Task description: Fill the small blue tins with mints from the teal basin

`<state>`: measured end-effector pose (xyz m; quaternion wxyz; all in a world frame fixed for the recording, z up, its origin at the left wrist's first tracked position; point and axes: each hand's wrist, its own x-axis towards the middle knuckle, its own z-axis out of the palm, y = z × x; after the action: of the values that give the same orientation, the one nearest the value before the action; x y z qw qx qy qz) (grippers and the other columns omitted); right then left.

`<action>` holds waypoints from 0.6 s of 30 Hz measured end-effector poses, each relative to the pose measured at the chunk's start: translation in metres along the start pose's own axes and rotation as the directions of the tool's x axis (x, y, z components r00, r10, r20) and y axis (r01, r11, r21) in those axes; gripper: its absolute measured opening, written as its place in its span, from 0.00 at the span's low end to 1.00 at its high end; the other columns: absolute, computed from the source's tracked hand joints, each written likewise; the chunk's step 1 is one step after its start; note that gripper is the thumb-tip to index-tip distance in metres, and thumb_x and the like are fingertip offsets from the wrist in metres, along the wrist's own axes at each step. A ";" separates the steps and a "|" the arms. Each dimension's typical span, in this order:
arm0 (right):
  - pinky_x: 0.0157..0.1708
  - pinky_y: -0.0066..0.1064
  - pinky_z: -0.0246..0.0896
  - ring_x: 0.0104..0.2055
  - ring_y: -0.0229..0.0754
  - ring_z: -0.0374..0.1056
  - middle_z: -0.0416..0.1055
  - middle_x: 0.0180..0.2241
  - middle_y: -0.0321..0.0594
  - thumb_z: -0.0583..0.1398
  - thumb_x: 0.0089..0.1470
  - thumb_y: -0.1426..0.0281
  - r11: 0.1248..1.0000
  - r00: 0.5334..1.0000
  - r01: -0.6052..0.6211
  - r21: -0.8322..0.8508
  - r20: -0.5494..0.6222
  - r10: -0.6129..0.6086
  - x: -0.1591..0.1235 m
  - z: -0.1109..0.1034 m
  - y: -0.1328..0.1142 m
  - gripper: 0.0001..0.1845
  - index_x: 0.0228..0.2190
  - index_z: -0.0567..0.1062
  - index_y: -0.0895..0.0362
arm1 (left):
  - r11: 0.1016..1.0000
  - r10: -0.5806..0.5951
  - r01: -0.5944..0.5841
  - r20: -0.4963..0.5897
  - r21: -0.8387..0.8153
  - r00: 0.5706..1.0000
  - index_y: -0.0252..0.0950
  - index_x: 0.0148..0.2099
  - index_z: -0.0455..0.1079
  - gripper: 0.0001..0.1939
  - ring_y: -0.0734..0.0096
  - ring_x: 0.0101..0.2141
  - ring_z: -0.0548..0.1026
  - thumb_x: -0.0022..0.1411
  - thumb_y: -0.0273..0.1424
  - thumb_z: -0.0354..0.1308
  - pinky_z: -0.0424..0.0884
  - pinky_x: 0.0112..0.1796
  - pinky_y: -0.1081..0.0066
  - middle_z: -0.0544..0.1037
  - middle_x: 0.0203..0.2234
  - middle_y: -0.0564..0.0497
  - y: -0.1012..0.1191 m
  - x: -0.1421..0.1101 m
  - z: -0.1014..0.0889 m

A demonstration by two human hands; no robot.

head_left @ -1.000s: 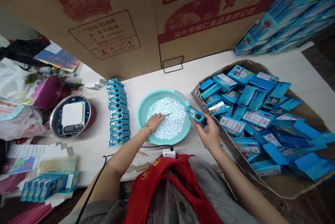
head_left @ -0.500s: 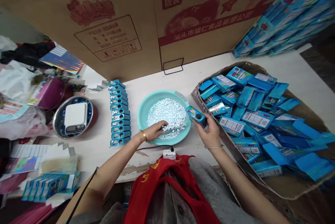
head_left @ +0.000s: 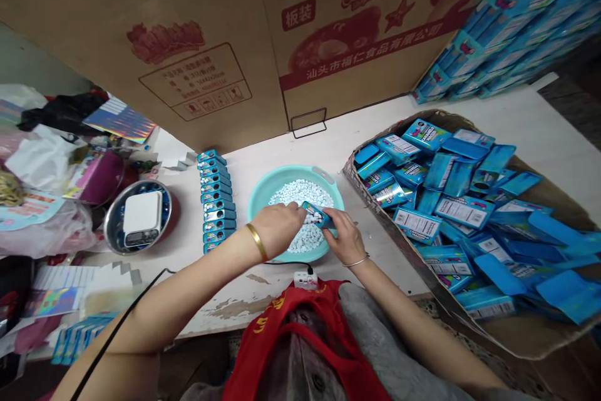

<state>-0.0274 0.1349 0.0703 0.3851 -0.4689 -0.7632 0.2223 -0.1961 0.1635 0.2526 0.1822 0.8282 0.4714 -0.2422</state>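
Note:
My right hand (head_left: 346,237) is closed round a small blue printed candy box (head_left: 323,218), tilted over the basin. Fingers closed, my left hand (head_left: 282,226) meets the open end of that box. It grips a small scoop, mostly hidden now, with white candies (head_left: 312,216) heaped at the box's mouth. Beneath both hands is the turquoise plastic basin (head_left: 257,196), holding a mound of small white candies (head_left: 305,191). A column of filled blue boxes (head_left: 218,194) stands left of the basin, white candies showing in their openings.
On the right, a cut-down carton (head_left: 375,216) is heaped with blue boxes (head_left: 462,210). A large cardboard carton (head_left: 211,44) stands behind the basin. To the left, a metal bowl (head_left: 115,232) carries a white scale (head_left: 142,216). A white plug block (head_left: 305,279) lies near the front edge.
My left hand has lifted the scoop from the candies up to the box. My right hand has brought the box left over the basin, and the two now meet.

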 end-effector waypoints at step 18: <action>0.43 0.43 0.67 0.41 0.48 0.70 0.72 0.40 0.47 0.61 0.52 0.61 0.945 0.931 -0.315 0.085 -0.167 0.325 0.004 -0.030 0.023 0.22 0.46 0.68 0.58 | 0.990 -0.022 -0.004 -0.181 -0.141 0.983 0.34 0.55 0.60 0.18 0.60 0.47 0.64 0.66 0.21 0.40 0.63 0.48 0.61 0.67 0.49 0.41 -0.077 0.123 0.186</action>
<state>0.0081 0.1485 0.0736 0.4237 -0.5938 -0.6324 0.2607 -0.2523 0.1880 0.0246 0.1953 0.8298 0.5057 -0.1325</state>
